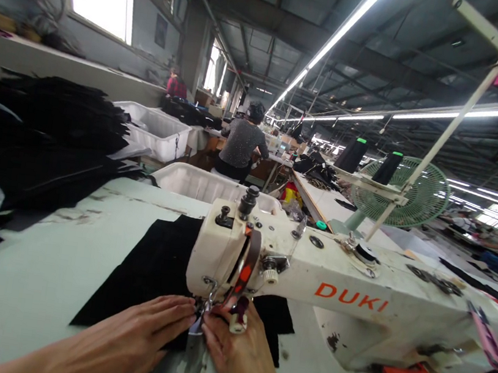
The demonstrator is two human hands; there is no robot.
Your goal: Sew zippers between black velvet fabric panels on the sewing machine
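Note:
A black cloth piece [139, 273] lies flat on the sewing machine's bed, under the head of a white sewing machine [293, 267] marked DUKI. My left hand [140, 335] rests on the cloth, fingers stretched out and lying flat, tips just left of the presser foot [208, 307]. Close on the foot's right side, my right hand [244, 352] has its thumb and forefinger pinched at the cloth; its other fingers are partly hidden behind the machine head. A small pale patch [196, 327] shows between the two hands, too small to make out.
Black cloth stacks [49, 121] cover the left side. White plastic bins [157, 130] stand beyond the table. A seated co-worker [244, 139] is ahead. Thread cones [350, 156] and a green fan [428, 196] stand behind the machine. Pink-handled snips [485, 337] lie against its right end.

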